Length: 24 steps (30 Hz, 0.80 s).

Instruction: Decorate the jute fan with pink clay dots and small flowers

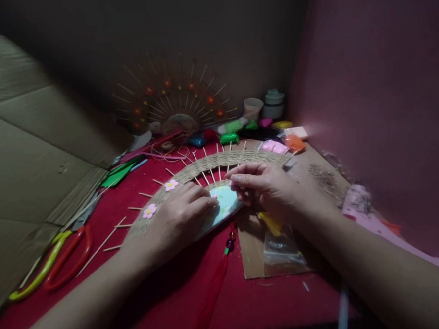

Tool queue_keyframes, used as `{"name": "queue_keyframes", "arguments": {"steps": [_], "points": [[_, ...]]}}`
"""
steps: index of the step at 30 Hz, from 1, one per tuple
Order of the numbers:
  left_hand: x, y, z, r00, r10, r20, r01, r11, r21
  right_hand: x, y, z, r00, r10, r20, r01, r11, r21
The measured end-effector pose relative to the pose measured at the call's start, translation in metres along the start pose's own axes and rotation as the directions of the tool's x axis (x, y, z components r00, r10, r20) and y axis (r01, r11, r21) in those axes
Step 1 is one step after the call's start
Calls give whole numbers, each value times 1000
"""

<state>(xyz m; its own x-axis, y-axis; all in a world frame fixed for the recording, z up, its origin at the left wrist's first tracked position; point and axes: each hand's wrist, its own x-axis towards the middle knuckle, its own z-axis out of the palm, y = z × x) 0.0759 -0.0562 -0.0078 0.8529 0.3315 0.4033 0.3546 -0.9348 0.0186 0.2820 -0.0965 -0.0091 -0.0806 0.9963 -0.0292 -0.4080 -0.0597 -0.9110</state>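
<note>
- My left hand point(181, 217) lies flat, fingers spread, pressing the woven fan point(204, 171) onto the red worktop point(270, 301).
- My right hand point(265, 184) pinches at the fan's pale blue centre point(225, 200), fingertips closed together.
- Red-and-yellow scissors point(59, 261) lie well apart, left.

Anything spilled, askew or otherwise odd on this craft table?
One thing stands out: a scatter of brownish fibre scraps lies loose on the cardboard sheet by the pink wall. The left hand and right hand rest on the woven fan, which looks intact; the scissors lie flat.
</note>
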Motion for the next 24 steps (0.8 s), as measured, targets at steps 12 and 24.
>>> {"name": "queue_keyframes", "arguments": {"steps": [12,24], "points": [[-2,-4,3,999,-20,-44,18,999,-50,1,2,-1,1000,4,-6,-4,1000,-21],[2,18,-9,951,-276,-142,231,935,-269,-10,-5,10,992,98,74,-87,986,-141]]}}
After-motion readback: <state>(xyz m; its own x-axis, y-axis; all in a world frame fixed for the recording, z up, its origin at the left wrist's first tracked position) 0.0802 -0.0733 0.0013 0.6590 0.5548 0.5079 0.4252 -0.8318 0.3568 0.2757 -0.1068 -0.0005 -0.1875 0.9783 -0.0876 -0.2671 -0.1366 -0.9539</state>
